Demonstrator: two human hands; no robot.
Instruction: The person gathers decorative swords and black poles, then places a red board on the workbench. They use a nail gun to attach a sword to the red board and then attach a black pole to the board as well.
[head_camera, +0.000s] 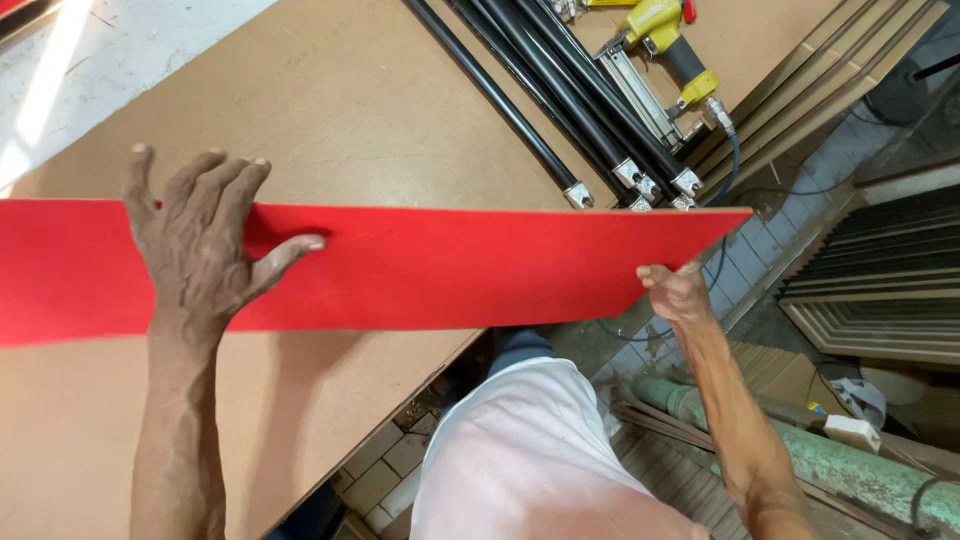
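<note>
Our left hand presses flat, fingers spread, on the red laminate strip across the bench; our right hand pinches its lower right corner, below the black rods.

we see no signs or screens here. the one thing that may count is a small white box-like object at the lower right, lying on the green pipe, with a bit of yellow and blue just beside it; we cannot tell whether it is a package.
</note>
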